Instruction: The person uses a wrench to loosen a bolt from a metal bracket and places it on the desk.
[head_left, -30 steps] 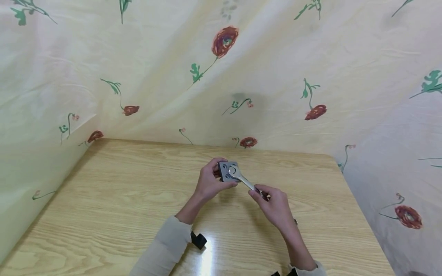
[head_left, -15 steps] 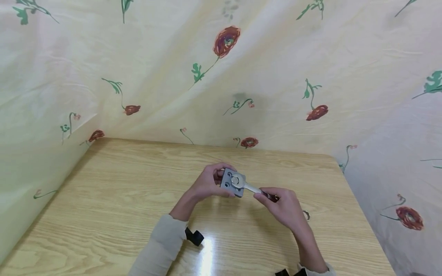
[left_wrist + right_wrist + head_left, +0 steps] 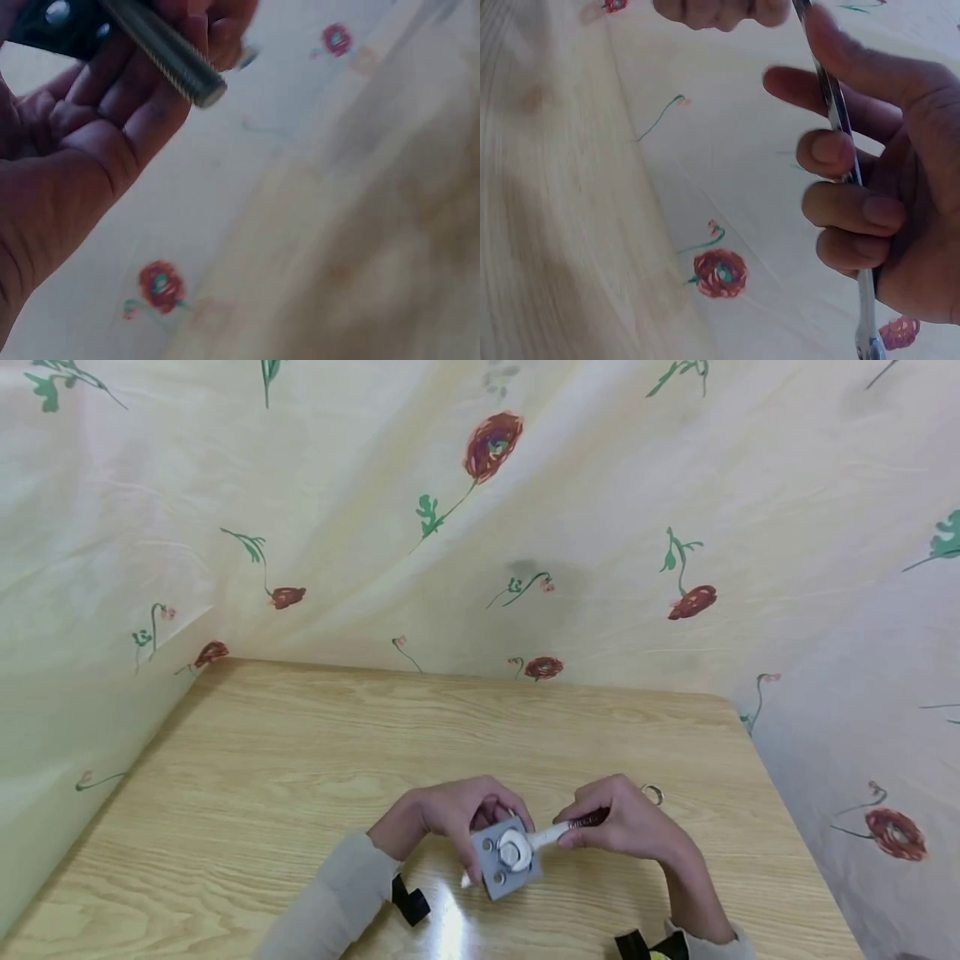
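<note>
My left hand (image 3: 457,814) grips a grey square metal plate (image 3: 486,860) by its edges, above the table. A large bolt (image 3: 511,855) passes through the plate, its head facing up toward the head camera. In the left wrist view the bolt's threaded shank (image 3: 169,56) sticks out past the left fingers. One end of a silver wrench (image 3: 551,835) sits around the bolt head. My right hand (image 3: 626,818) grips the wrench handle between thumb and curled fingers. The wrench's other end (image 3: 654,794) shows beyond that hand.
A wood-grain table (image 3: 300,760) spreads under both hands. Cloth with a red-flower print (image 3: 360,527) hangs at the back and sides. Black wrist camera mounts (image 3: 411,906) sit below the forearms.
Both hands have come down toward the near side of the table with the plate and wrench. The plate has tilted to face upward, and the wrench handle has swung farther upward in the view.
</note>
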The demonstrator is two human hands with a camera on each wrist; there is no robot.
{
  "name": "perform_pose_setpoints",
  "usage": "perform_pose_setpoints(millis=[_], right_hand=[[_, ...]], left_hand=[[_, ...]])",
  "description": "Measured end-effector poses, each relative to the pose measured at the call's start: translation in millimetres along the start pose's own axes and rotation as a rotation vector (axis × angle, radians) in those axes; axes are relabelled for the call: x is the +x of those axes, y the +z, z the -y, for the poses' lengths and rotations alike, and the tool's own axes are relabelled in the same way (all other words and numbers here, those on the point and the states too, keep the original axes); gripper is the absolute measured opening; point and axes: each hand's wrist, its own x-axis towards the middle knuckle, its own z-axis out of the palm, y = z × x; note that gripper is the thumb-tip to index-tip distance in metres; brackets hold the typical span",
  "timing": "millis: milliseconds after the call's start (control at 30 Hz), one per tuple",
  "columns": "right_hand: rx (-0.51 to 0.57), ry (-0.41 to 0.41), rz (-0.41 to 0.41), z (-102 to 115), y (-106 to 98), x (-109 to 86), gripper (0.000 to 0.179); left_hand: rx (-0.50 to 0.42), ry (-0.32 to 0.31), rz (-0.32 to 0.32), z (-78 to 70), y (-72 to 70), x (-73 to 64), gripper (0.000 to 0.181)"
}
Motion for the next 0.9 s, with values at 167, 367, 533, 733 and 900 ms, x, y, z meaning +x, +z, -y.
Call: perform_pose_setpoints(millis=[167,367,533,733,900], right_hand=[[0.070,-0.060,0.104,1.3,3.1,3.2,0.012],[0.058,-0.096,0.036,-1.2,1.9,3.0,0.014],[0.062,-0.056,-0.117,-7.6,-5.7,-3.0,0.015],[-0.070,0.137,-0.319,-9.7,-7.8,-3.2,0.009],[-0.121,0.244,-0.380,-8.3,-2.1,3.2,0.015]], left_hand=[[-0.051,-0.081,0.092,-2.1,12.0,0.1,0.068],[-0.069,0.035,0.031,-1.2,10.2,-8.1,0.068],[-0.015,0.132,-0.117,-4.6,4.0,-19.0,0.080],[0.211,0.103,-0.663,-14.4,9.0,-24.1,0.070],[0.324,0.025,-1.067,-14.3,19.6,-13.3,0.067]])
